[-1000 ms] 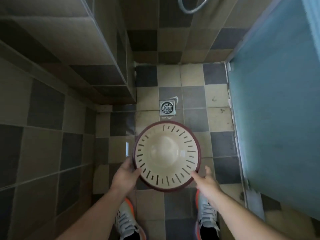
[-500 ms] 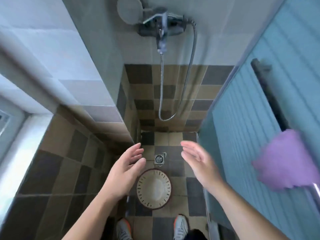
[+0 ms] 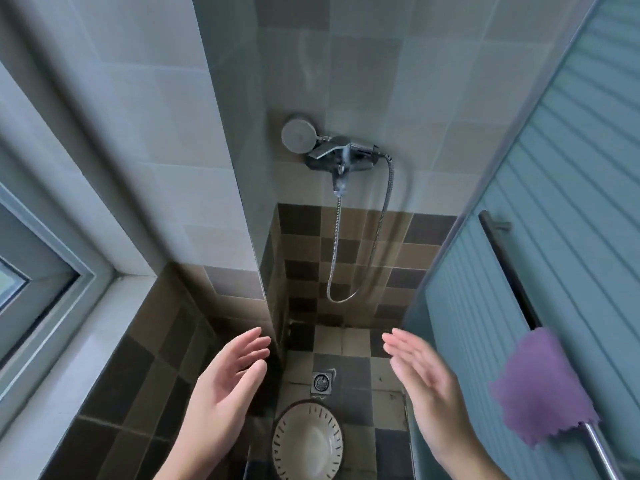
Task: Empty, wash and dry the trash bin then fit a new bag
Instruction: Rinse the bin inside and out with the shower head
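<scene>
- We find no text, label, brand, number or sign that can be read anywhere in this view.
</scene>
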